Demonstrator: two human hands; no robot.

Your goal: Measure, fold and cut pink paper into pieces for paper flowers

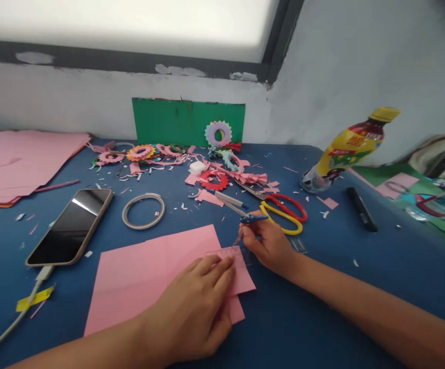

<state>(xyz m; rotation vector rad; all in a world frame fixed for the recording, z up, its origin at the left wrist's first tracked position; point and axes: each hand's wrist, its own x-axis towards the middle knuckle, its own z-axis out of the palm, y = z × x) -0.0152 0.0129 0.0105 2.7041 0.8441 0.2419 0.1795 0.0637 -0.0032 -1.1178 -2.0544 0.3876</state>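
My left hand (195,302) lies with its fingers stretched out, pressing a clear ruler (222,252) onto a small pink paper piece (245,279). Under it is a larger pink paper sheet (138,277). My right hand (266,243) is closed around what looks like a drawing compass (252,219) with a blue part. Its thin tip points down beside the ruler's right end. My fingers hide part of the tool. Scissors (284,218) with red and yellow handles lie just beyond my right hand, near a pen (230,199).
A phone (71,225) with a cable and a tape ring (143,211) lie on the left. Pink sheets (26,164) are stacked at the far left. Paper rings (141,152) and scraps sit before a green board (187,120). A bottle (345,151) and black marker (362,210) are on the right.
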